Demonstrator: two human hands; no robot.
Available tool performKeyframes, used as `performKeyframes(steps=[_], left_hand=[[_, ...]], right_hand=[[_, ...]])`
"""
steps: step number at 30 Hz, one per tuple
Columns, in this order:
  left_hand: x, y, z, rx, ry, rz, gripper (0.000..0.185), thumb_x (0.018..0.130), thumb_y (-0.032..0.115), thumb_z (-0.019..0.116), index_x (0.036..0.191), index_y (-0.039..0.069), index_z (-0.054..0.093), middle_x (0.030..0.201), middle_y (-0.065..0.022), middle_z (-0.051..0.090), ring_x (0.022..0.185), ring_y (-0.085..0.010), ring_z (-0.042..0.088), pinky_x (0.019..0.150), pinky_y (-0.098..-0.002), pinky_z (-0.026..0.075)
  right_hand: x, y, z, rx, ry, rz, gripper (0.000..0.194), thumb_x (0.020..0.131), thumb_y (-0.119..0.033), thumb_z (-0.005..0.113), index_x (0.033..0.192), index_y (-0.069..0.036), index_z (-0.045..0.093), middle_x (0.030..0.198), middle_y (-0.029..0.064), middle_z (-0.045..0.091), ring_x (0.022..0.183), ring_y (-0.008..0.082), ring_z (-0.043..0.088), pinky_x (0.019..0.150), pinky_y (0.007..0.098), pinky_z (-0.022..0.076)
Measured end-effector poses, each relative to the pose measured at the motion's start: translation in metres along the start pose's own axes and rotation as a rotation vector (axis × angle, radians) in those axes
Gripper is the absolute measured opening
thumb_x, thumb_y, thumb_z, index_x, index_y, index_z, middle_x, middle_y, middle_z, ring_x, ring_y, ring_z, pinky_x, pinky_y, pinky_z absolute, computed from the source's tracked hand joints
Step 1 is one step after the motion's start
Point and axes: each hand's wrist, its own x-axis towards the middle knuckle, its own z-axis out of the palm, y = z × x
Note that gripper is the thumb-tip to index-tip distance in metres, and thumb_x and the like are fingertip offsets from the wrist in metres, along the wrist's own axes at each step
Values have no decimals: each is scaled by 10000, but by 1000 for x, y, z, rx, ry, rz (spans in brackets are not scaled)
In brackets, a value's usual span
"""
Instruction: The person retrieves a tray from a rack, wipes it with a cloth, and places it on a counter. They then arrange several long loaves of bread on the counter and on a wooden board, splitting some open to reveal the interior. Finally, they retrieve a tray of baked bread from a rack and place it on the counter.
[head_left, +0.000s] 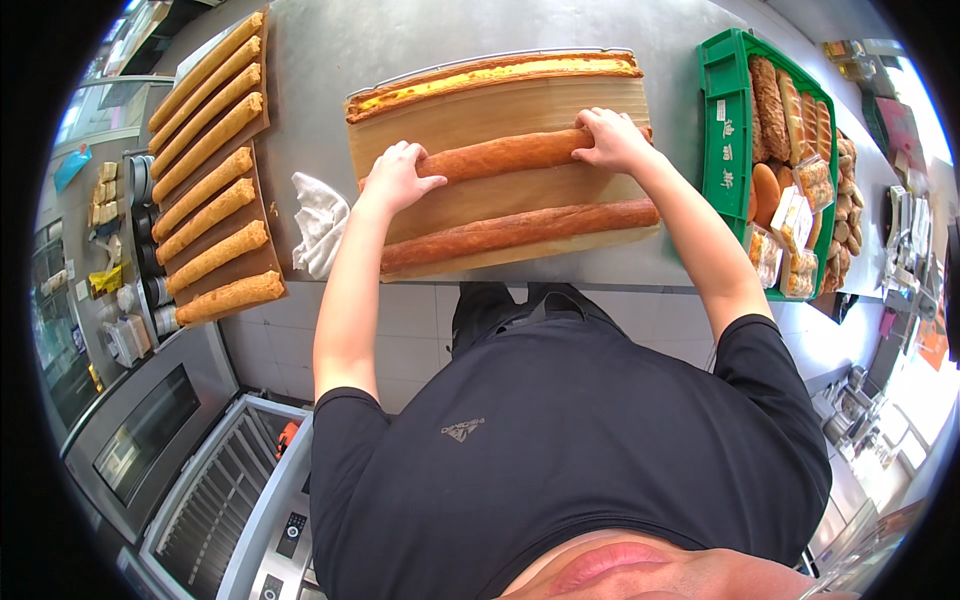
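Observation:
A long brown baked roll (510, 155) lies crosswise on a sheet of baking paper (480, 196). Near its left end, my left hand (396, 180) grips it with the thumb on the near side. My right hand (611, 141) holds the same roll close to the right end, fingers over the top. Another long brown roll (517, 231) rests nearer to me along the paper's front edge. At the far edge runs a long pastry strip (495, 81) with a yellow top, beside a thin metal rim. My palms hide parts of the held roll.
A crumpled white cloth (319, 225) lies left of the paper on the steel table (480, 26). Several golden rolls (217, 199) sit on brown paper farther left. At the right, a green plastic crate (724, 150) holds breads and packaged baked goods, with more small breads (846, 210) beyond.

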Motion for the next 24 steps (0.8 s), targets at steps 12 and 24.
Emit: performKeyframes(steps=[12, 24], left_hand=[[24, 7, -4, -85, -149, -39, 591, 860, 475, 929, 1187, 26, 727, 1203, -187, 755, 1192, -370, 701, 1054, -460, 569], [17, 3, 7, -161, -97, 5, 477, 874, 358, 932, 1185, 49, 745, 1196, -171, 753, 1173, -352, 706, 1040, -451, 577]], right_hand=[[24, -13, -2, -2, -135, 63, 456, 889, -393, 836, 1194, -83, 696, 1232, 145, 730, 1256, 347, 669, 1072, 507, 480], [26, -6, 12, 84, -111, -26, 408, 870, -341, 853, 1116, -52, 704, 1165, 155, 746, 1167, 374, 694, 993, 512, 522]])
